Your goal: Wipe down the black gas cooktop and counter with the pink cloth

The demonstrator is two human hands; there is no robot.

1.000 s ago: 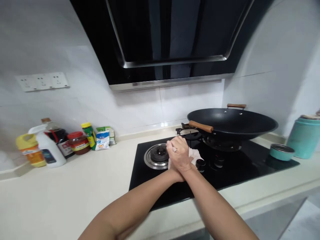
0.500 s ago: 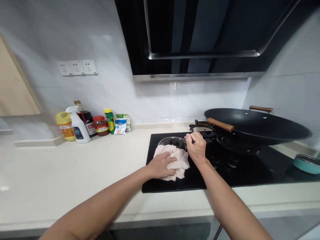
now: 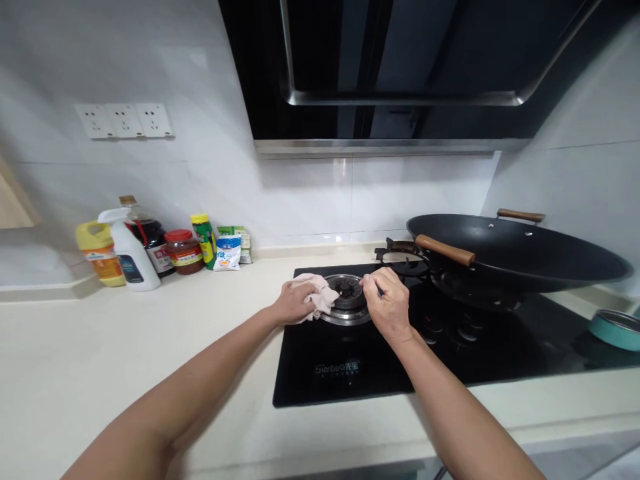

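My left hand (image 3: 294,303) is wrapped round a crumpled pale pink cloth (image 3: 323,295), at the left edge of the gas burner (image 3: 345,319). The cloth touches the burner's shiny metal ring. On the opposite side, my right hand (image 3: 390,303) is closed in a pinch at the ring's right edge; its fingertips hide what they hold, if anything. Both hands are over the black glass hob (image 3: 345,387). Behind my right hand, a dark pan support (image 3: 403,257) sits off the burner, beside the wok.
A large black wok (image 3: 520,257) with wooden handles covers the right burner. A teal round container (image 3: 617,330) is at the far right. Left along the wall stand a spray bottle (image 3: 133,257), a red-lidded jar (image 3: 184,253) and several other bottles and packets. The range hood (image 3: 390,123) hangs above.
My left hand has moved left and slightly back with the cloth, uncovering the burner and the hob's front lettering. My right hand stays at the ring's right edge. The view has shifted slightly.
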